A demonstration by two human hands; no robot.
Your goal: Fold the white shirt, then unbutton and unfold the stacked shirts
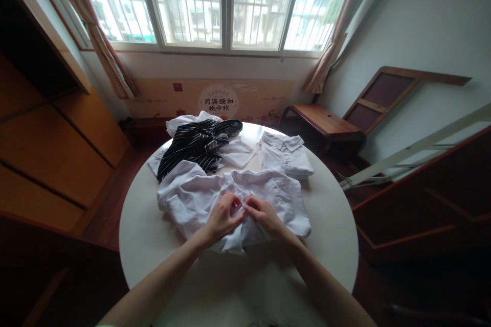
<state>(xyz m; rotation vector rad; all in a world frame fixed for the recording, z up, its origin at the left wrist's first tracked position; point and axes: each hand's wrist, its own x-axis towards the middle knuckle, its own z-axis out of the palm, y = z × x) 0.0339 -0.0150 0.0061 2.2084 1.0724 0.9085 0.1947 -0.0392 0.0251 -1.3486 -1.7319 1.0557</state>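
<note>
A white shirt [192, 194] lies spread and rumpled on the round white table [330, 225]. My left hand [222, 217] and my right hand [264, 214] meet at the shirt's middle front, fingertips pinched on the fabric close together. Whether they hold a button is too small to tell. Behind it sits a folded white shirt [286, 156] at the right. A black-and-white striped garment [195, 145] lies heaped over other white cloth [240, 153] at the left back.
A low wooden bench [326, 122] stands past the table at the right, with a wooden frame [387, 92] leaning on the wall. Wooden cabinets [57, 148] line the left. A barred window [215, 0] with curtains spans the far wall.
</note>
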